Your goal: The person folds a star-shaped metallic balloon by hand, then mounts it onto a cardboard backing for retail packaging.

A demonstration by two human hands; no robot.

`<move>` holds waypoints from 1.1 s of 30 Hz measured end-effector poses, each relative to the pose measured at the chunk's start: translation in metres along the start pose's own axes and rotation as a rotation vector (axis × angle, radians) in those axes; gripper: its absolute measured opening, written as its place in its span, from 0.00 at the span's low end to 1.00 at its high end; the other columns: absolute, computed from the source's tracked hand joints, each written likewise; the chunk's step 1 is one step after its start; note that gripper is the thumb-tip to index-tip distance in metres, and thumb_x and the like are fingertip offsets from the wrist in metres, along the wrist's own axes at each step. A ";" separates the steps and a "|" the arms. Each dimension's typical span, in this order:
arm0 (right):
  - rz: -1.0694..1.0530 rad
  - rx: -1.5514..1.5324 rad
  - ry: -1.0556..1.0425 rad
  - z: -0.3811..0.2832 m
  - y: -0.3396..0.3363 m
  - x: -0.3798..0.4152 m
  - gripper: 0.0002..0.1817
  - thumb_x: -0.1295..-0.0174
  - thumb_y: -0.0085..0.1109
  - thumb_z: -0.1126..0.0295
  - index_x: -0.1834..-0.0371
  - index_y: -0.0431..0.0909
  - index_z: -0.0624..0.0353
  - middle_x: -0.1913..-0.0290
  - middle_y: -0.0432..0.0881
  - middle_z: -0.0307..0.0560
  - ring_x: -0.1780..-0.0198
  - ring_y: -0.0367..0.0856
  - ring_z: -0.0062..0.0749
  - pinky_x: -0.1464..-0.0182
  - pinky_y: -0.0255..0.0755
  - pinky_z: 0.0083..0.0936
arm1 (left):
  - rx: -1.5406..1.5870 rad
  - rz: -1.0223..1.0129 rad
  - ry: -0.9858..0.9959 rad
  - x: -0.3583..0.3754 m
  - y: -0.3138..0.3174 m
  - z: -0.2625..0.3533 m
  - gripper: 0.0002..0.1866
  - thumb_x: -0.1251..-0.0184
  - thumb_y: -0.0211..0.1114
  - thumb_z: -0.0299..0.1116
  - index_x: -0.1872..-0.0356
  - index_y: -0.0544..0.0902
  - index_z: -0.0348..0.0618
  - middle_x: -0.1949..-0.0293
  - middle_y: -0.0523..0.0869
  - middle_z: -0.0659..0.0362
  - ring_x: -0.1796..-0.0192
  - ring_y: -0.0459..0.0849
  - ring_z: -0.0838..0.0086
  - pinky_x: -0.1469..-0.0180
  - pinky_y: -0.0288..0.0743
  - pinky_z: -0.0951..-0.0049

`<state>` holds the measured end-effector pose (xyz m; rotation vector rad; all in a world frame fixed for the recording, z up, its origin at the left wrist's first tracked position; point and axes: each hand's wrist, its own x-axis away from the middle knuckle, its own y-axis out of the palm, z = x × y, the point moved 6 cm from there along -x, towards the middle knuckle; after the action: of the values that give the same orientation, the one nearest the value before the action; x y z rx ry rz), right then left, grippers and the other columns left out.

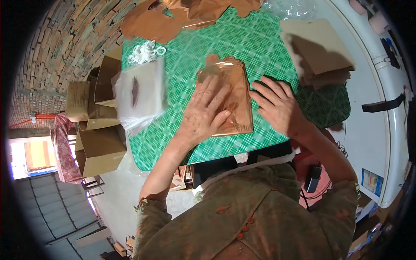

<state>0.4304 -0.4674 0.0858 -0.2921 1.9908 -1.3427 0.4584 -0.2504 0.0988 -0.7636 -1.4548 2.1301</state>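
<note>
A folded copper-coloured foil sheet, shiny as if in clear plastic, lies in front of me on the green checked tablecloth. Spread flat across its left half is my left hand, fingers pointing away from me and thumb out to the side. My right hand rests just beyond the sheet's right edge, fingers apart, fingertips close to that edge. To the left is a stack of clear plastic bags with a dark mark on top. Behind the bags sits a small heap of white bands.
Loose copper foil pieces cover the table's far left edge. Brown cardboard sheets are stacked at the right, near crumpled clear plastic. Open cardboard boxes stand left of the table. A white curved surface borders the right side.
</note>
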 end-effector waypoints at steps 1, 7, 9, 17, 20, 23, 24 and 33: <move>-0.005 0.000 0.000 0.000 0.000 0.000 0.30 0.40 0.74 0.65 0.34 0.81 0.60 0.28 0.77 0.49 0.23 0.69 0.48 0.28 0.63 0.50 | 0.011 0.016 0.011 0.000 0.007 -0.001 0.35 0.20 0.58 0.55 0.19 0.71 0.48 0.16 0.61 0.43 0.14 0.56 0.45 0.14 0.47 0.44; -0.023 -0.029 -0.010 0.000 0.003 0.002 0.34 0.41 0.75 0.63 0.30 0.79 0.59 0.24 0.75 0.47 0.22 0.67 0.48 0.25 0.60 0.53 | -0.079 -0.004 0.012 0.000 0.026 -0.001 0.38 0.18 0.53 0.57 0.16 0.64 0.47 0.15 0.58 0.42 0.13 0.53 0.46 0.13 0.43 0.44; -0.053 -0.025 -0.018 -0.002 0.003 0.001 0.34 0.39 0.74 0.61 0.29 0.79 0.59 0.24 0.75 0.47 0.20 0.66 0.48 0.23 0.58 0.54 | -0.086 -0.020 0.009 0.000 0.024 -0.001 0.38 0.17 0.51 0.59 0.16 0.64 0.48 0.15 0.57 0.42 0.13 0.53 0.46 0.13 0.43 0.44; -0.138 -0.154 -0.064 -0.005 0.010 -0.001 0.32 0.33 0.68 0.54 0.28 0.78 0.58 0.23 0.74 0.45 0.15 0.60 0.41 0.14 0.45 0.57 | -0.017 -0.045 0.003 0.001 0.025 -0.003 0.40 0.17 0.45 0.63 0.15 0.61 0.48 0.14 0.55 0.44 0.12 0.51 0.46 0.13 0.39 0.42; -0.224 -0.201 -0.077 -0.008 0.012 -0.008 0.31 0.28 0.63 0.54 0.26 0.76 0.58 0.21 0.72 0.49 0.15 0.58 0.41 0.12 0.41 0.55 | -0.009 -0.032 0.010 0.001 0.026 -0.004 0.40 0.17 0.44 0.63 0.14 0.61 0.48 0.14 0.55 0.44 0.12 0.51 0.47 0.13 0.39 0.42; -0.313 -0.166 -0.135 -0.010 0.021 -0.008 0.33 0.26 0.57 0.50 0.24 0.72 0.58 0.21 0.70 0.51 0.15 0.58 0.43 0.12 0.38 0.55 | -0.017 -0.033 0.018 0.001 0.028 -0.006 0.40 0.16 0.44 0.63 0.14 0.61 0.48 0.14 0.55 0.44 0.12 0.51 0.48 0.13 0.39 0.42; -0.332 -0.178 -0.153 -0.011 0.023 -0.008 0.34 0.26 0.57 0.48 0.24 0.72 0.58 0.21 0.70 0.51 0.15 0.58 0.44 0.12 0.38 0.55 | -0.008 -0.040 0.017 0.000 0.028 -0.005 0.40 0.16 0.44 0.62 0.15 0.61 0.48 0.14 0.56 0.45 0.12 0.52 0.48 0.13 0.39 0.42; -0.298 -0.308 -0.211 -0.014 0.027 -0.014 0.39 0.26 0.53 0.36 0.27 0.76 0.60 0.24 0.73 0.51 0.17 0.60 0.45 0.12 0.33 0.56 | -0.055 -0.080 0.030 0.000 0.028 -0.003 0.37 0.16 0.44 0.60 0.16 0.64 0.49 0.14 0.58 0.47 0.13 0.53 0.49 0.13 0.41 0.43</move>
<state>0.4367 -0.4381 0.0705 -0.8671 2.0238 -1.1175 0.4594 -0.2579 0.0715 -0.7409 -1.5084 2.0188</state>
